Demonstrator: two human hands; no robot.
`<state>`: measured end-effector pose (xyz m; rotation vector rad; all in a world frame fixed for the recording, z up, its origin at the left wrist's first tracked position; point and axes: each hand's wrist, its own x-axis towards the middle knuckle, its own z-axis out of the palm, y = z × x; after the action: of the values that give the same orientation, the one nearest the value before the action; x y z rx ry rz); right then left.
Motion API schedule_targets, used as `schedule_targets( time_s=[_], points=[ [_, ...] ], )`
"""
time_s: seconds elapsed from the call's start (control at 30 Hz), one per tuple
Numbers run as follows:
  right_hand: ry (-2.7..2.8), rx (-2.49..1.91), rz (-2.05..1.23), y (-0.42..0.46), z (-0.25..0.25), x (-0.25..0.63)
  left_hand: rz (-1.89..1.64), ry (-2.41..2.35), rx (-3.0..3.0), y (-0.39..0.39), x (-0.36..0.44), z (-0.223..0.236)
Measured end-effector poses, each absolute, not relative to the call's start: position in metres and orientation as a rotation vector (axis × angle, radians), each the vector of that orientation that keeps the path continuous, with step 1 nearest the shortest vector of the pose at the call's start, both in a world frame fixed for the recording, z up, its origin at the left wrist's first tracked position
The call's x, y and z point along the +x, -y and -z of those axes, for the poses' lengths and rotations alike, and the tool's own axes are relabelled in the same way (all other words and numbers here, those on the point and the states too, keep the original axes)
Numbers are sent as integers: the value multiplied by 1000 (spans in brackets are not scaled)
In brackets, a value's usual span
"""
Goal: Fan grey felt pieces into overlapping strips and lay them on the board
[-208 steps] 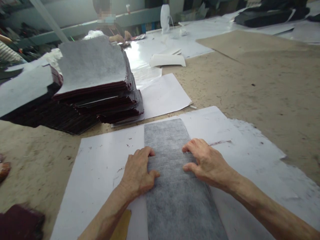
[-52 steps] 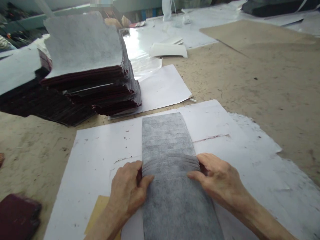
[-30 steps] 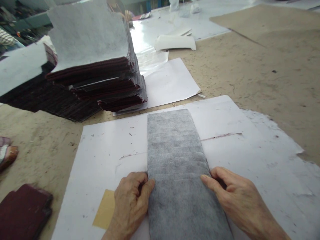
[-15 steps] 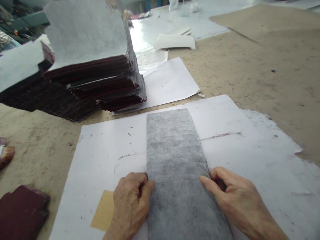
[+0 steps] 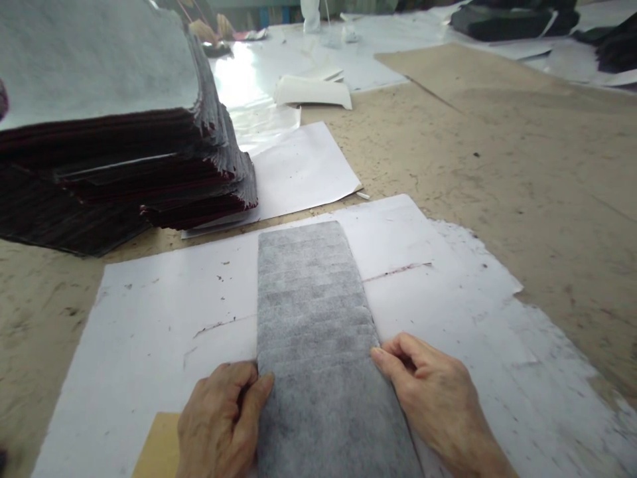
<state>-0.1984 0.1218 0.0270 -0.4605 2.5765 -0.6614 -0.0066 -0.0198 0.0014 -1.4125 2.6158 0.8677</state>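
Observation:
A long grey piece of fabric-like sheet (image 5: pixel 318 345), with faint creases across it, lies lengthwise in front of me on white paper (image 5: pixel 164 299). My left hand (image 5: pixel 221 418) pinches its left edge, thumb on top and fingers curled at the side. On the opposite edge, a little farther up, my right hand (image 5: pixel 432 392) grips in the same way. The near end of the piece runs out of view at the bottom. A yellow-tan square (image 5: pixel 158 445) lies partly under my left wrist.
At the upper left stands a tall stack of dark red and grey pieces (image 5: pixel 199 186). Behind the paper are another white sheet (image 5: pixel 303 166) and curved white pieces (image 5: pixel 313 93). Brown paper (image 5: pixel 462 73) and a black bundle (image 5: pixel 502 23) lie farther back. Another person's hands (image 5: pixel 213 30) show at the top.
My view has turned rightward, so everything sits farther left in it. Both hands keep their hold on the grey piece's edges, which still lies flat.

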Motion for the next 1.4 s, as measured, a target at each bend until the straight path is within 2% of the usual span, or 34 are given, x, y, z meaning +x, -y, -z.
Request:
schedule_targets(
  time_s=[0.33, 0.53, 0.6, 0.7, 0.8, 0.87, 1.03, 1.23, 1.4],
  points=[
    [-2574, -466, 598, -118, -27, -203, -823, -2748, -1379, 17, -9, -1],
    [-2679, -572, 501, -121, -23, -198, -627, -2854, -1436, 7, -15, -3],
    [-2810, -741, 501, -126, -20, -195, -532, -2893, -1482, 3, -16, -5],
    [-2978, -1263, 580, -132, -19, -196, -405, -3074, -1412, 5, -17, -8],
    [-2752, -1747, 710, -132, -22, -206, -338, -3221, -1053, 15, -19, -13],
    [-2544, -1865, 717, -128, -24, -216, -371, -3212, -851, 24, -22, -16],
    [-2315, -1661, 533, -112, -29, -235, -602, -3026, -770, 43, -35, -26],
    [-2390, -1314, 347, -103, -36, -228, -728, -2808, -1047, 42, -38, -31],
    [-2564, -1038, 523, -122, -32, -207, -960, -2566, -1366, 19, -16, -25]
  ],
)
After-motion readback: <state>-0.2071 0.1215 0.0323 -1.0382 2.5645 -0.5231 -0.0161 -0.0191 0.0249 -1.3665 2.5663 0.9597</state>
